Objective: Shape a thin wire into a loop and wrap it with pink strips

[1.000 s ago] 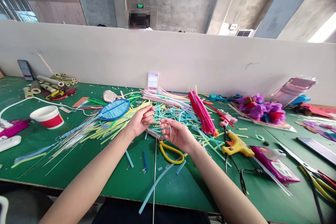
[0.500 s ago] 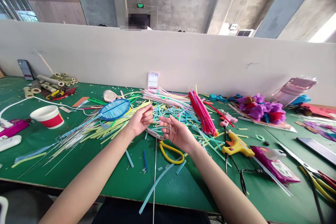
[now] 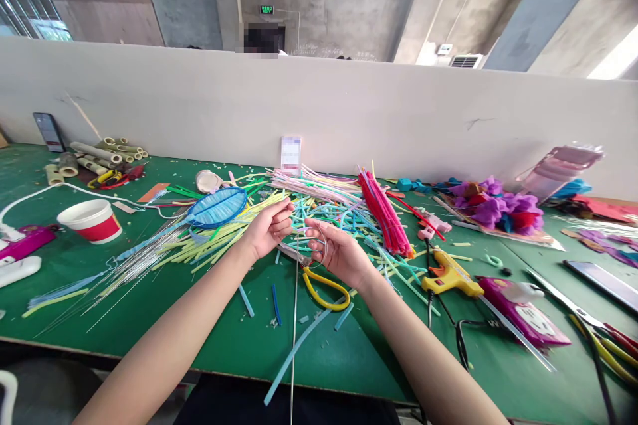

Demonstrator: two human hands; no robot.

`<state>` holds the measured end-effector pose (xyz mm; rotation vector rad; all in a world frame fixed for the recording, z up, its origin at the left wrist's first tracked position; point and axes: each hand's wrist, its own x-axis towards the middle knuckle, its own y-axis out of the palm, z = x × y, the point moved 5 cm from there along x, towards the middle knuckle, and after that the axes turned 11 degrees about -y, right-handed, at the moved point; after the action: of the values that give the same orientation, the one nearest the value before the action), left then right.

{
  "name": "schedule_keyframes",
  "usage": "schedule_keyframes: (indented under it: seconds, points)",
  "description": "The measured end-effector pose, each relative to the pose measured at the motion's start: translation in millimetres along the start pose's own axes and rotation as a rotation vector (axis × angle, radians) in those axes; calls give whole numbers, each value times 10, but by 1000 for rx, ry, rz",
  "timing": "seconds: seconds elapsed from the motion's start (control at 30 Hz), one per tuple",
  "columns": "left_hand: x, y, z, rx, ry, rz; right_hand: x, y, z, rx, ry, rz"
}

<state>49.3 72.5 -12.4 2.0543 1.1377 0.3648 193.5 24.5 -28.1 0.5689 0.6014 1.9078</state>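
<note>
Through the head feed I have my two hands raised over the middle of the green counter (image 3: 226, 339), short of its far edge, with a thin metal wire (image 3: 294, 319) between and below them. To handle this wire well, I judge that a light, steady pinch matters most: the right hand (image 3: 335, 251) should support the curled part without squashing its curve, while the left hand (image 3: 270, 229) steadies from the side. Small finger movements suit it better than a pull, since a thin, springy length like this could twist or lose its round shape.

My right fingers are bent and seem to grip the wire where it curls into a loop, which passes around and among them. My left thumb and fingers are drawn together in a pinch, but I can't make out whether any wire sits between them. The two hands are near each other, apart, with the wire's upper part in the gap. From there its straight length drops almost directly toward me and runs past the counter's near edge, so I would mind snagging that tail. It crosses over a pale blue fuzzy stem (image 3: 280, 375) near that edge. A yellow-handled tool (image 3: 347, 299), partly hidden, lies just below the right fingers.
</note>
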Motion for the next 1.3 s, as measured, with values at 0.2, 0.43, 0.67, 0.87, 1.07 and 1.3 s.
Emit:
schedule_keyframes:
  seconds: [0.2, 0.43, 0.67, 0.87, 1.07, 1.3]
  points:
    - [5, -14, -16, 0, 2, -2, 12, -55, 18, -13, -31, -66]
    - [6, -15, -18, -14, 6, -2, 11, -42, 10, 7, 4, -59]
    - [1, -28, -34, -41, 3, -13, 27, -23, -38, -24, 77, -21]
    - [-6, -15, -34, -59, 5, -37, 56, -82, -58, -124, 26, -59]
    - [8, -81, -87, -112, 93, -122, 51, -111, 13, -275, -139, -123]
    - [19, -186, -123, -153, 158, -204, 43, -64, 72, -400, -222, -99]
